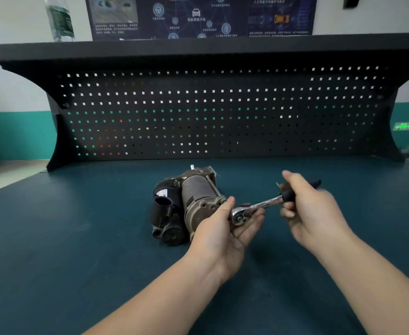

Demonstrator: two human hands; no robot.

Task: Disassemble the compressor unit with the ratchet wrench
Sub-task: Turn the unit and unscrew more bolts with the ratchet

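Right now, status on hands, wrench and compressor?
Right hand grips ratchet wrench handle; left hand cradles its head. Compressor unit on bench, wrench not seated on it. Nothing in the way.

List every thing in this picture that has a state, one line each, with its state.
Compressor unit: lying on its side on the bench, still assembled.
Ratchet wrench: lifted, not on any bolt.
Left hand: cradling the wrench head.
Right hand: gripping the black handle.
Bottle: upright on the shelf.

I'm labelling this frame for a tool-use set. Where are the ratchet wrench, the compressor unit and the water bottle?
ratchet wrench (256, 206): head view, on its chrome shank.
compressor unit (199, 191): head view, on its grey cylinder body.
water bottle (62, 20): head view, on its green label.
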